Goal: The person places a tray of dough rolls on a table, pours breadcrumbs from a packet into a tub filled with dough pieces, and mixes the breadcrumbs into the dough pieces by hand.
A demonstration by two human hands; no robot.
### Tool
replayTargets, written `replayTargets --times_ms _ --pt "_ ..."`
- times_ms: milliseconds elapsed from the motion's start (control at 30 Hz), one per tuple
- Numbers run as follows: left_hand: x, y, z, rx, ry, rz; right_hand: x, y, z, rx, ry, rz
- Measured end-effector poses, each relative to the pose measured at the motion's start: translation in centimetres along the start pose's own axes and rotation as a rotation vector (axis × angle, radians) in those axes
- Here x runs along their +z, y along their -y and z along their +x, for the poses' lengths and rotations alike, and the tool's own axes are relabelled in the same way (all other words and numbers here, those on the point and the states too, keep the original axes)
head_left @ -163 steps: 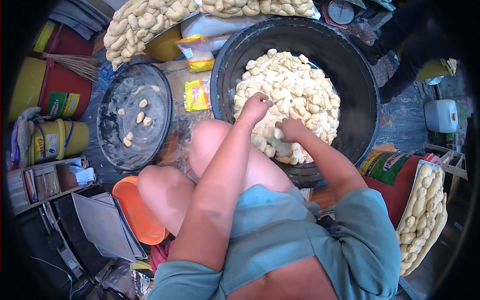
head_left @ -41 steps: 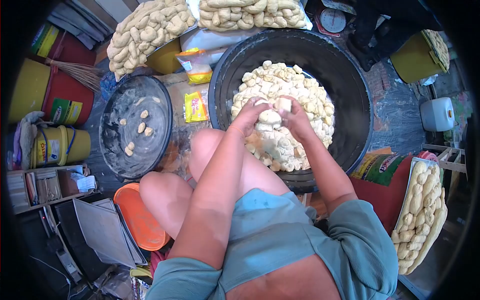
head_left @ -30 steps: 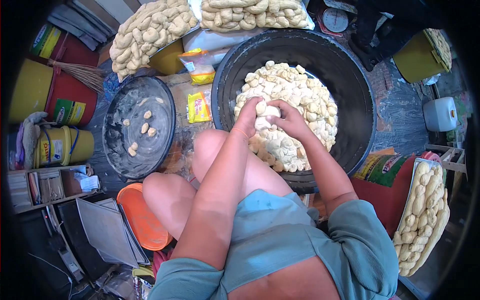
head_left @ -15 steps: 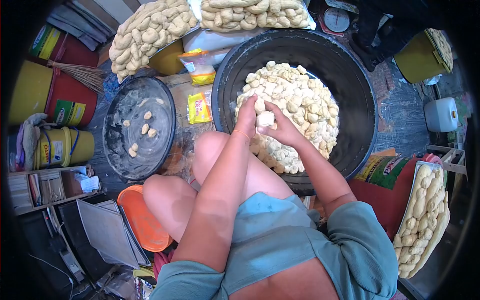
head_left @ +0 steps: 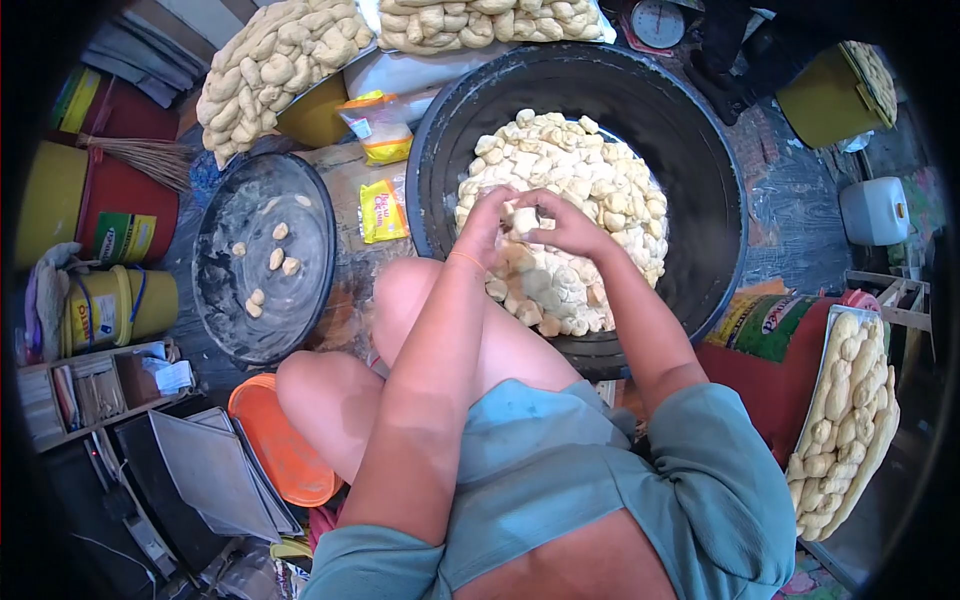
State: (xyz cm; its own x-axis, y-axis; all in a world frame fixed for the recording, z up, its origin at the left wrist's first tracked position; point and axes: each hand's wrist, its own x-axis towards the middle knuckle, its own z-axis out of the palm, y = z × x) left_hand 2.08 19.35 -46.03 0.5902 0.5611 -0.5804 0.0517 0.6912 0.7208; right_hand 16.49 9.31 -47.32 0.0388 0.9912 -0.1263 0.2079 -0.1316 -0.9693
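My left hand (head_left: 484, 226) and my right hand (head_left: 568, 226) meet above a heap of pale dough pieces (head_left: 600, 190). A whitish dough piece (head_left: 524, 221) is pinched by my right thumb and fingers. The fingers of my left hand curl against the near side of the dough, partly hidden by one another. Beneath them, the heap lies in a big round black tub (head_left: 708, 200). To the left, a shallow dark round basin (head_left: 225, 310) has several small dough pieces (head_left: 277, 259) scattered on its floured bottom.
Braided dough (head_left: 290, 70) is stacked on trays at the back, with more braided dough (head_left: 850, 410) at the right. A yellow packet (head_left: 382, 212) and a plastic bag (head_left: 382, 135) lie between basin and tub. An orange basin (head_left: 290, 450) sits left of my knees. Someone's dark-clothed leg (head_left: 735, 60) stands back right.
The view has shifted slightly, so the surroundings sit a little left and higher. My hands have drawn closer together around the dough, and my right fingers have closed in over it.
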Motion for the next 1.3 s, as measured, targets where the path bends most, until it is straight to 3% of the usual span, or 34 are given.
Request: replayTargets --times_ms 133,233,333,367,400,467,600,700,800,833,867,933,1000,1133,1233,1300 --pt "-0.5 -0.5 0.2 0.045 -0.154 0.148 -3.9 -4.1 2.5 0.239 0.100 0.003" --pt "-0.7 1.2 1.4 0.108 -0.058 -0.027 -4.2 -7.9 4.7 0.382 -0.376 -0.631" --pt "-0.6 0.4 0.9 0.144 -0.182 0.087 0.2 -9.8 5.2 0.578 -0.303 -0.937" --pt "-1.6 0.9 2.1 0.138 -0.192 0.082 1.3 -8.7 5.4 0.620 -0.144 -0.932" --pt "-3.3 2.0 4.3 0.131 -0.203 0.076 3.1 -7.4 5.5 0.599 -0.014 -0.993" --pt "-4.2 3.2 5.8 0.115 -0.276 0.108 5.4 -8.1 4.1 0.450 0.029 -1.017" --pt "-4.1 3.9 7.0 0.096 -0.389 0.198 4.9 -5.1 -1.3 0.217 0.329 -1.039" --pt "-3.3 3.3 6.4 0.095 -0.376 0.296 0.8 -4.8 -3.0 0.280 0.458 -0.771" --pt "-2.2 2.9 5.6 0.130 -0.324 0.315 -5.2 -6.9 -2.5 0.315 0.019 -1.162" --pt "-2.2 3.5 6.1 0.145 -0.353 0.344 -7.0 -6.3 -1.8 0.462 -0.143 -1.095" --pt "-2.2 3.8 6.4 0.163 -0.380 0.376 -8.1 -10.2 -1.6 0.509 -0.439 -1.064" --pt "-1.4 3.0 5.4 0.155 -0.336 0.306 -9.4 -16.4 -0.5 0.719 -0.532 -0.745" --pt "-1.0 2.4 5.0 0.126 -0.276 0.315 -6.1 -11.5 0.4 0.841 -0.493 -0.781" --pt "-1.6 2.7 5.6 0.103 -0.197 0.375 -2.5 -9.7 -3.0 0.481 -0.256 -0.963" --pt "-0.6 2.7 4.8 0.129 -0.204 0.390 -4.0 -8.0 -5.2 0.154 -0.191 -0.691" --pt "-0.2 2.6 4.2 0.098 -0.143 0.420 -5.5 -6.1 -5.3 0.155 -0.342 -0.268"
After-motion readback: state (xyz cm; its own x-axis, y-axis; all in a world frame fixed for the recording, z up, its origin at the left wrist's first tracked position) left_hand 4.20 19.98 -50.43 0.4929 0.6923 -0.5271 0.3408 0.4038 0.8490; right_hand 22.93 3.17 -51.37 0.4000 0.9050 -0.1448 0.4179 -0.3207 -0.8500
